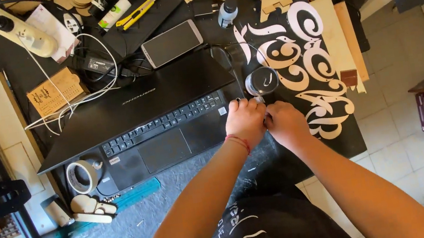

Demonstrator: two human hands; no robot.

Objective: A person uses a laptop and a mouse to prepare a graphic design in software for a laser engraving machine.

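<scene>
My left hand (245, 121) and my right hand (284, 122) meet knuckle to knuckle at the right edge of a black laptop (150, 117). Both are curled with fingers closed around something small between them; the thing itself is hidden. A red thread bracelet circles my left wrist. Just beyond my fingers stands a small dark round jar (261, 81). White and pale wood curly cut-out shapes (309, 59) lie on the black surface to the right of my hands.
A tape roll (82, 176) sits at the laptop's left corner. Behind lie a phone (171, 43), a yellow utility knife (140, 11), a power strip (13, 28) with white cables, a small bottle (228, 11), and wooden boards (342, 38). Tiled floor is at right.
</scene>
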